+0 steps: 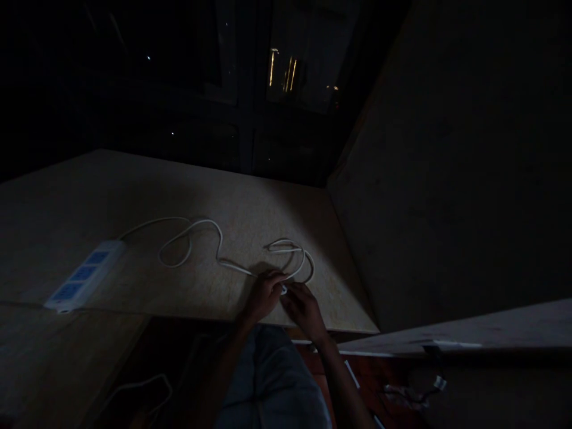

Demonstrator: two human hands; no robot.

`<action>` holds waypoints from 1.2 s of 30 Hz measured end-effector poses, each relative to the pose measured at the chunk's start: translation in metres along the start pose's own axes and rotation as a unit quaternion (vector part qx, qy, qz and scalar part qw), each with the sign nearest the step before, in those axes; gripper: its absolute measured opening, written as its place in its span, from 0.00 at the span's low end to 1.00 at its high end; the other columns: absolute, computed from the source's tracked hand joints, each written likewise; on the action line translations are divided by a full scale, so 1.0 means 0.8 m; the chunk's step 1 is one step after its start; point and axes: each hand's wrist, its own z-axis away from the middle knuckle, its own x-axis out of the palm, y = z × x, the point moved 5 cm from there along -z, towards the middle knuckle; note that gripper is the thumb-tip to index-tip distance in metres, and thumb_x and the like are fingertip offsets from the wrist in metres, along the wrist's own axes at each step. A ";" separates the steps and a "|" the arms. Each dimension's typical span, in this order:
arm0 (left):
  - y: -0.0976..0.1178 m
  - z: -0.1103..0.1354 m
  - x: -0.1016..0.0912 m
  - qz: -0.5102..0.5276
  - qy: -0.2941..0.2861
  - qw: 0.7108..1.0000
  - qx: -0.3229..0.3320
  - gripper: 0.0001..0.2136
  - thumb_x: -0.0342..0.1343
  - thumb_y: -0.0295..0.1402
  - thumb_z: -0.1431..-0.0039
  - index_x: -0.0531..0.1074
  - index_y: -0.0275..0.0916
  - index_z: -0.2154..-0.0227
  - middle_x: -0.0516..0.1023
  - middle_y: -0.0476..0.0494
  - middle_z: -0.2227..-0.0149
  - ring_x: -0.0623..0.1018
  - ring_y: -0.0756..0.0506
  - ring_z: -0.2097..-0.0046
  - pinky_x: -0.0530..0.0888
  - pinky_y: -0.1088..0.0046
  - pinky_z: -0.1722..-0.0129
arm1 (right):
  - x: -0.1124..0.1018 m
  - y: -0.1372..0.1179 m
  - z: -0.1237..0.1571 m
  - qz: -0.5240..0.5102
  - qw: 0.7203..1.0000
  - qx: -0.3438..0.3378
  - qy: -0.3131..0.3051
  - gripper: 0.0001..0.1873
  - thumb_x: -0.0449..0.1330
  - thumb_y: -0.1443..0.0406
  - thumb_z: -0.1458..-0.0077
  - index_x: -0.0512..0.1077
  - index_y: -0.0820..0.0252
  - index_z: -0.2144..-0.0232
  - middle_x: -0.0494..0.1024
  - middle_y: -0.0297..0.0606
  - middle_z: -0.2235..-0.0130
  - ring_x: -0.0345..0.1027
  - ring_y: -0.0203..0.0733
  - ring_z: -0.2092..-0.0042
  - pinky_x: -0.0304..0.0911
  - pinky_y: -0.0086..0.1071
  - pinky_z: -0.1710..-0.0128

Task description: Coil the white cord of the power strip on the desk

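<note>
A white cord [220, 238] runs in loops over the pale stone ledge [147, 190] from a white power strip [84, 275] with blue sockets at the left. Near the front edge of the ledge, my left hand [264, 293] is closed round the cord, which comes in from the left and loops away on the right. My right hand [304, 307] touches it from the other side, fingers pinched at a small bit of white cord showing between the hands. The dim light hides the fingertips and exactly what each one grips.
A dark wall [456, 179] rises at the right, and dark window panes [304, 59] stand behind the ledge. My legs in grey-blue trousers [277, 375] are below the front edge. Another white cable [138, 384] hangs at the lower left. Small items lie on the reddish floor [370, 375].
</note>
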 end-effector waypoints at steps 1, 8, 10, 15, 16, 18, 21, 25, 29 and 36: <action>0.003 0.000 -0.001 -0.006 -0.001 1.000 -0.002 0.19 0.50 0.23 0.41 0.78 0.45 0.51 0.79 0.42 0.53 0.76 0.43 0.50 0.72 0.62 0.47 | -0.005 0.002 -0.001 -0.007 1.000 0.005 0.004 0.15 0.58 0.64 0.40 0.75 0.52 0.50 0.78 0.43 0.52 0.72 0.46 0.50 0.68 0.41 0.48; 0.015 -0.003 -0.004 -0.016 -0.004 1.000 0.003 0.13 0.53 0.28 0.39 0.80 0.42 0.56 0.80 0.42 0.66 0.77 0.43 0.60 0.73 0.64 0.55 | -0.069 0.049 -0.028 0.005 0.985 0.078 0.157 0.15 0.55 0.61 0.41 0.74 0.58 0.54 0.77 0.46 0.53 0.73 0.46 0.54 0.70 0.40 0.55; 0.015 -0.004 -0.004 0.000 -0.005 1.000 0.014 0.12 0.54 0.30 0.38 0.80 0.42 0.57 0.81 0.42 0.65 0.77 0.44 0.60 0.73 0.65 0.55 | -0.079 0.064 -0.041 0.042 0.983 0.084 0.157 0.19 0.58 0.59 0.44 0.73 0.59 0.51 0.76 0.48 0.52 0.72 0.49 0.53 0.70 0.43 0.54; 0.015 -0.002 -0.003 -0.005 0.004 0.999 0.043 0.10 0.58 0.36 0.39 0.80 0.43 0.57 0.81 0.41 0.60 0.78 0.42 0.55 0.72 0.63 0.51 | -0.072 0.067 -0.052 0.149 0.983 0.060 0.086 0.27 0.62 0.58 0.47 0.69 0.58 0.45 0.73 0.49 0.48 0.66 0.55 0.46 0.63 0.54 0.44; 0.016 -0.003 -0.004 -0.008 0.005 0.999 0.045 0.11 0.59 0.38 0.40 0.80 0.43 0.57 0.81 0.41 0.58 0.78 0.42 0.53 0.72 0.62 0.50 | -0.069 0.060 -0.048 0.163 0.982 0.055 0.084 0.28 0.61 0.59 0.46 0.68 0.58 0.43 0.71 0.50 0.45 0.64 0.56 0.43 0.62 0.54 0.43; 0.018 -0.004 -0.004 -0.007 -0.004 0.999 0.040 0.11 0.58 0.40 0.39 0.80 0.43 0.58 0.81 0.41 0.58 0.77 0.42 0.53 0.71 0.63 0.50 | -0.061 0.043 -0.036 0.184 0.978 0.047 0.088 0.30 0.61 0.60 0.44 0.65 0.57 0.40 0.64 0.52 0.40 0.59 0.57 0.39 0.61 0.54 0.41; 0.018 -0.006 -0.006 0.008 -0.023 1.000 0.016 0.14 0.49 0.39 0.32 0.80 0.42 0.60 0.81 0.41 0.63 0.78 0.43 0.57 0.72 0.65 0.53 | -0.044 0.014 -0.016 0.191 0.980 0.020 0.052 0.25 0.60 0.63 0.42 0.67 0.55 0.42 0.66 0.51 0.41 0.61 0.55 0.40 0.62 0.52 0.41; 0.013 -0.007 -0.011 0.033 -0.011 0.999 -0.024 0.20 0.40 0.39 0.29 0.79 0.40 0.61 0.80 0.39 0.63 0.78 0.43 0.56 0.72 0.65 0.52 | -0.020 -0.007 0.000 0.195 0.980 -0.021 -0.035 0.24 0.62 0.64 0.42 0.68 0.52 0.43 0.74 0.46 0.49 0.67 0.51 0.48 0.68 0.47 0.48; 0.006 -0.006 -0.008 0.063 -0.011 0.996 -0.060 0.19 0.44 0.41 0.31 0.79 0.41 0.61 0.81 0.39 0.63 0.78 0.43 0.58 0.73 0.66 0.55 | -0.013 -0.008 -0.001 0.243 0.966 -0.049 -0.071 0.19 0.64 0.62 0.42 0.74 0.51 0.47 0.77 0.44 0.54 0.68 0.51 0.52 0.66 0.46 0.52; -0.006 0.001 -0.013 0.142 0.030 0.985 -0.090 0.11 0.57 0.38 0.40 0.78 0.41 0.57 0.81 0.43 0.59 0.79 0.45 0.57 0.75 0.69 0.56 | -0.009 0.003 -0.012 0.246 0.960 -0.079 -0.109 0.11 0.61 0.63 0.39 0.79 0.50 0.55 0.78 0.42 0.61 0.68 0.49 0.57 0.65 0.43 0.58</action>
